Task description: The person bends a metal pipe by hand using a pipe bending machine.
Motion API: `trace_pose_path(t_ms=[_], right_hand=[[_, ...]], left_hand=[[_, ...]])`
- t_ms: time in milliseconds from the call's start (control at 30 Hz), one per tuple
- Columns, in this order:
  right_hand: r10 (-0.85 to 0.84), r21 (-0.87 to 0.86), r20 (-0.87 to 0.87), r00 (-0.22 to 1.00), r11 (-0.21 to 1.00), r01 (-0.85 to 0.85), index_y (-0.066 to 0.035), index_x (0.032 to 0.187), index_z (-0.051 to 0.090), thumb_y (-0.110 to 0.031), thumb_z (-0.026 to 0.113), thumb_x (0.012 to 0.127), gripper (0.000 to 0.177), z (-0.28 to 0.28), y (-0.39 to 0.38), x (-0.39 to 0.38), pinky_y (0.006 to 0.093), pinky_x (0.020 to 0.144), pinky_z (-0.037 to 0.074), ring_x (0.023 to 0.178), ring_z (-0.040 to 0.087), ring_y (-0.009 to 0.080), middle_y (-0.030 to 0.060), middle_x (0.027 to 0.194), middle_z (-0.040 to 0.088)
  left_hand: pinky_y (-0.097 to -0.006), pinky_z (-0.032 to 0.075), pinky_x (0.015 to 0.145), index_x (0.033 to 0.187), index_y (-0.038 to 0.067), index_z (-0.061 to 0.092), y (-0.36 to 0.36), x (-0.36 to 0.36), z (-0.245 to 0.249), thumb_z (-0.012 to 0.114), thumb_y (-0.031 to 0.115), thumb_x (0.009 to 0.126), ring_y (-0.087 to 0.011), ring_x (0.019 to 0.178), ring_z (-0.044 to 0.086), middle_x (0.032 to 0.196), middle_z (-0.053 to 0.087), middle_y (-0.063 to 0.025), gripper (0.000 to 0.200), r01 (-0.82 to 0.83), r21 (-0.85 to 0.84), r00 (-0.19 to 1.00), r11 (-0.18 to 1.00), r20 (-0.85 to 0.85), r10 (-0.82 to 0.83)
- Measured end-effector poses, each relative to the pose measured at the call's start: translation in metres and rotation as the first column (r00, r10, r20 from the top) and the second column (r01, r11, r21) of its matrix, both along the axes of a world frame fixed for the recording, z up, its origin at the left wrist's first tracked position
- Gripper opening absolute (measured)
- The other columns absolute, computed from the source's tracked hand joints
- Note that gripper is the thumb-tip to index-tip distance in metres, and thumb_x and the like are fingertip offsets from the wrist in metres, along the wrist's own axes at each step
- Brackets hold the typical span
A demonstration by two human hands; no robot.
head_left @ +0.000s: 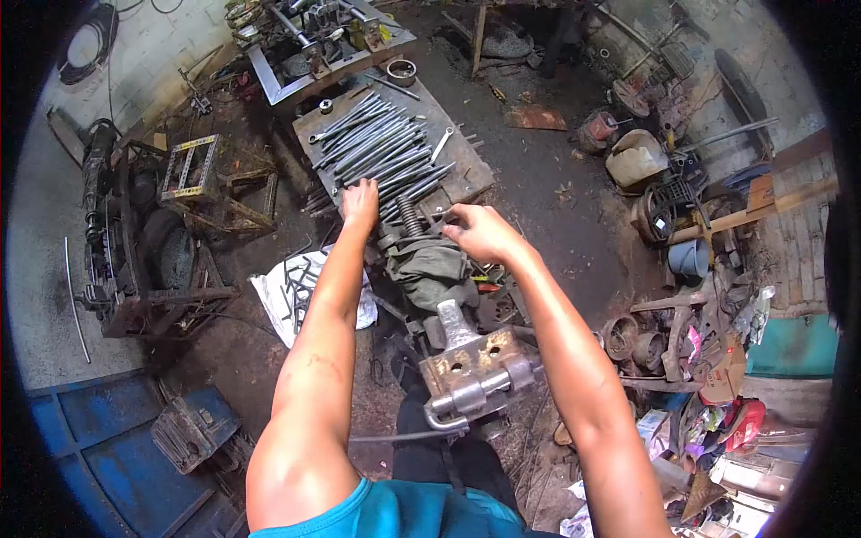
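My left hand (360, 208) reaches to the near edge of a pile of metal rods (381, 148), its fingers curled down on a rod end. Just right of the coil spring (411, 217), my right hand (484, 235) is closed with bent fingers; whatever is in it, if anything, is hidden. Below the hands, a dark green cloth (426, 269) drapes over part of a heavy metal vise (480, 368) with a bent handle bar. An open-end wrench (443, 143) lies on the workbench (466, 170) beside the rods.
A white sack (269, 296) with bent metal pieces lies on the floor at left. A metal frame stand (202, 170) is beyond it. Buckets, a jerrycan (635, 160) and scrap line the right side. Blue metal panels (99, 421) are at lower left.
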State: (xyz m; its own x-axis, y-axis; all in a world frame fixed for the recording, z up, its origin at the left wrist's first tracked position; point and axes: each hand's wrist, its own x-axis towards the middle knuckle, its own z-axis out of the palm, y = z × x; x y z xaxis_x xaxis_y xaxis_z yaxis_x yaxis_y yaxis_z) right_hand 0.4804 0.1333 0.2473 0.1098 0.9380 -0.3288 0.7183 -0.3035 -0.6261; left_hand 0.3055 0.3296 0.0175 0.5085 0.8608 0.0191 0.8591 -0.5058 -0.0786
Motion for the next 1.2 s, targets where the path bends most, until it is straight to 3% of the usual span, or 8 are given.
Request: trace_pose_path(t_ms=[367,633,700,767,833,933,1067,1200], right_hand=[[0.036,0.023,-0.029,0.999,0.999,-0.035,-0.001,0.116,0.06,-0.026,0.062,0.085,0.04,0.002,0.008,-0.005,0.0407,0.089,0.048,0.103,0.061,0.0361,0.025,0.106,0.064],[-0.225,0.127,-0.426,0.876,0.944,0.305,-0.001,0.106,0.065,-0.03,0.061,0.088,0.035,-0.022,-0.007,0.02,0.0357,0.083,0.049,0.095,0.065,0.0242,0.0176,0.1,0.068],[-0.296,0.181,-0.603,0.74,0.853,0.489,0.001,0.102,0.065,-0.029,0.058,0.091,0.032,-0.017,-0.02,0.022,0.034,0.079,0.049,0.087,0.063,0.0198,0.0126,0.094,0.069],[-0.421,0.111,-0.681,0.599,0.749,0.653,0.002,0.11,0.061,-0.033,0.049,0.096,0.04,0.014,-0.047,0.014,0.0348,0.081,0.048,0.092,0.062,0.0199,0.0144,0.102,0.066],[-0.127,-0.014,-0.986,0.109,0.714,0.7,0.007,0.119,0.053,-0.041,0.038,0.098,0.055,0.046,-0.082,-0.001,0.0402,0.091,0.047,0.109,0.057,0.0281,0.0207,0.12,0.058],[0.172,-0.094,-0.798,-0.577,0.911,0.402,0.012,0.128,0.043,-0.05,0.031,0.098,0.07,0.088,-0.148,-0.016,0.051,0.107,0.034,0.127,0.041,0.0415,0.0268,0.136,0.043],[0.212,-0.075,-0.717,-0.664,0.923,0.377,0.005,0.134,0.041,-0.056,0.023,0.096,0.074,0.113,-0.227,-0.03,0.0543,0.112,0.024,0.134,0.03,0.0441,0.0269,0.143,0.035],[0.229,-0.059,-0.668,-0.708,0.932,0.358,0.004,0.133,0.041,-0.056,0.023,0.096,0.073,0.115,-0.294,-0.021,0.0574,0.111,0.023,0.135,0.028,0.0447,0.0263,0.144,0.034]], left_hand=[[-0.0453,0.044,0.089,0.109,0.006,0.057,0.008,-0.004,0.005,0.056,0.016,0.083,-0.0286,0.091,0.067,0.097,0.067,-0.0146,0.027,-0.018,-0.076,0.999,0.997,-0.047,0.015],[-0.0449,0.049,0.074,0.086,0.0,0.067,-0.013,-0.045,0.132,0.057,0.024,0.086,-0.0352,0.084,0.067,0.084,0.066,-0.0231,0.026,-0.145,-0.338,0.61,0.93,0.71,0.353],[-0.0227,0.035,0.052,0.088,0.001,0.063,-0.052,-0.066,0.18,0.055,0.022,0.094,-0.005,0.058,0.046,0.068,0.054,0.0021,0.023,0.158,-0.568,0.4,0.808,0.785,0.473],[-0.0211,0.036,0.055,0.092,0.001,0.063,-0.1,-0.084,0.222,0.055,0.022,0.095,-0.005,0.061,0.047,0.072,0.055,0.0024,0.023,0.366,-0.554,0.225,0.748,0.832,0.507],[-0.0206,0.036,0.056,0.092,0.001,0.063,-0.159,-0.091,0.269,0.055,0.022,0.095,-0.0048,0.063,0.047,0.072,0.056,0.0025,0.023,0.412,-0.523,0.147,0.746,0.846,0.512],[-0.0196,0.039,0.061,0.093,0.001,0.065,-0.244,-0.095,0.322,0.057,0.023,0.095,-0.0044,0.067,0.05,0.074,0.057,0.0023,0.024,0.418,-0.475,0.111,0.774,0.873,0.476],[-0.0198,0.041,0.062,0.092,0.001,0.065,-0.343,-0.084,0.346,0.058,0.028,0.094,-0.0046,0.066,0.05,0.075,0.059,0.001,0.028,0.389,-0.438,0.106,0.81,0.895,0.433],[-0.0245,0.045,0.06,0.098,0.002,0.061,-0.414,-0.068,0.341,0.057,0.034,0.094,-0.0086,0.062,0.053,0.071,0.058,-0.0015,0.033,0.489,-0.537,-0.155,0.688,0.723,0.674]])
